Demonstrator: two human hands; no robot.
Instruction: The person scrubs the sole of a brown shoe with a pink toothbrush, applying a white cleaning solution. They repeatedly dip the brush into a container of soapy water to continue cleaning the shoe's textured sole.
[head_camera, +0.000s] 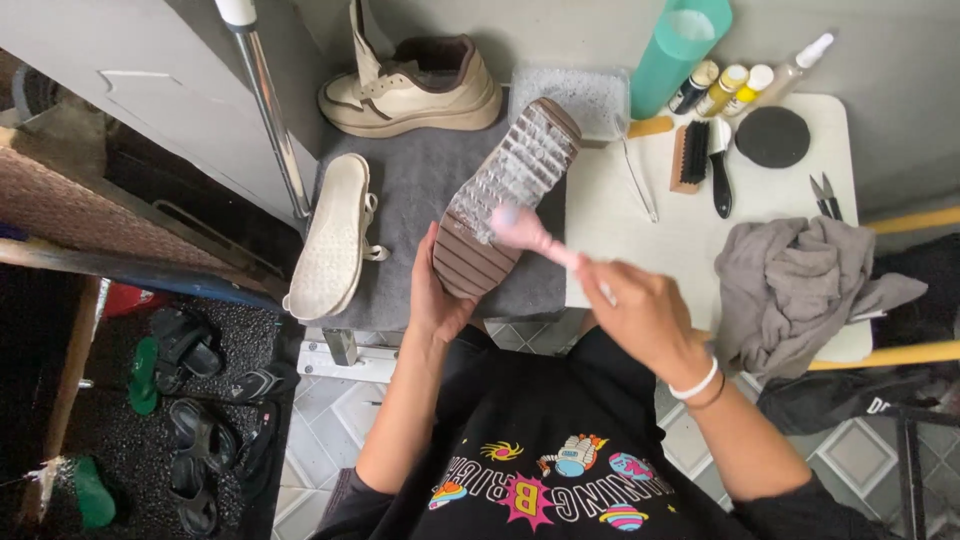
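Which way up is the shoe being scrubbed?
Sole up. The shoe shows its ridged, foamy tread, steadied by the left hand while the right hand works a pink brush.

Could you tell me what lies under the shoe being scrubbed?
Under the upturned shoe lies a grey mat. The left hand cups its heel; the shoe's upper is hidden beneath the sole.
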